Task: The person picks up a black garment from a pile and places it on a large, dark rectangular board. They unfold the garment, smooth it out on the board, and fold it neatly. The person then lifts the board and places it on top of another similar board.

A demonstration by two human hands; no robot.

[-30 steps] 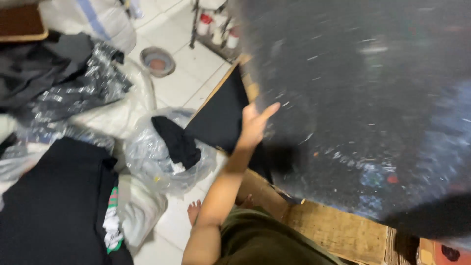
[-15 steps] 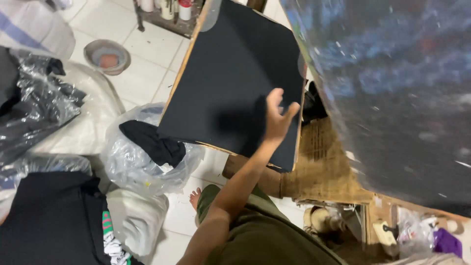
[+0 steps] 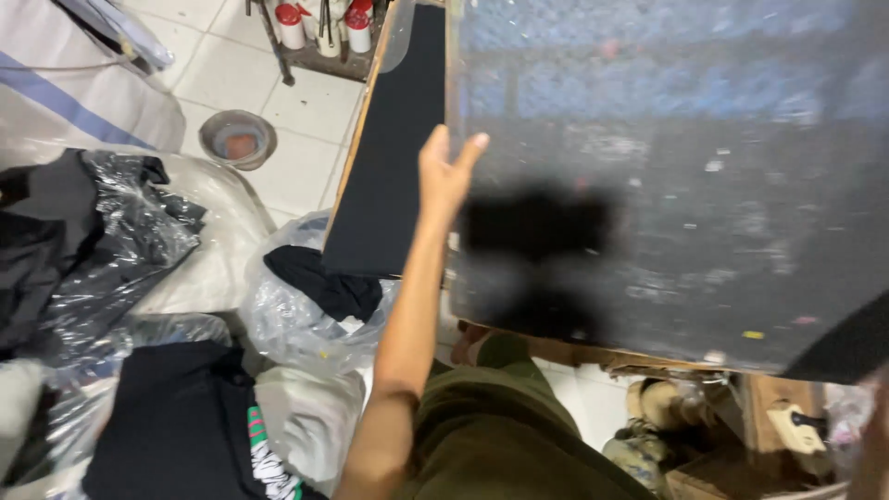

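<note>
Screen frame [image 3: 667,176]: a large dark mesh panel, speckled with paint flecks, held tilted over the work area and filling the upper right of the view; its lower wooden edge shows near the bottom right.
Left hand [image 3: 443,171]: raised, fingers spread flat against the frame's left edge; an open grip that steadies rather than clasps.
Right hand: not in view, so its grip cannot be told.
Black board [image 3: 389,157]: a flat dark pallet just left of the frame, partly under it, with a wooden rim.
Doing it well: my judgement is that the palm should stay on the rim, off the mesh, and the frame should be kept square to the board.
Clear bag [image 3: 310,306]: on the floor below the board, with black cloth inside.
Metal bowl [image 3: 237,139]: on the tiles, well apart.
</note>
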